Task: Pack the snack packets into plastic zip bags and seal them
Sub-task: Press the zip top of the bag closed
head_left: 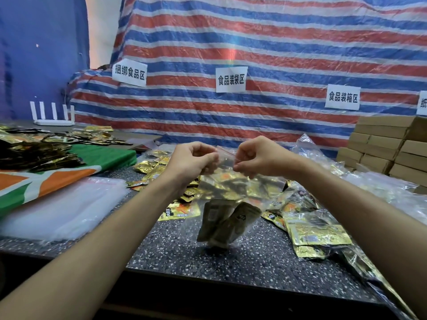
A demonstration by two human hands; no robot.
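A clear plastic zip bag point(227, 199) hangs above the speckled table point(180, 250), with a few gold snack packets point(221, 222) sagging in its bottom. My left hand point(193, 159) pinches the bag's top strip at its left end. My right hand point(256, 157) pinches the same red-lined strip at its right end. Both sets of fingers are curled over the strip. Loose gold packets point(178, 210) lie on the table behind and under the bag.
A stack of empty clear bags point(62, 209) lies at the left on a green, orange and white cloth point(41, 179). Filled bags point(316, 236) pile up at the right. Cardboard boxes point(383, 146) stand at the far right; a white router point(54, 116) at the far left.
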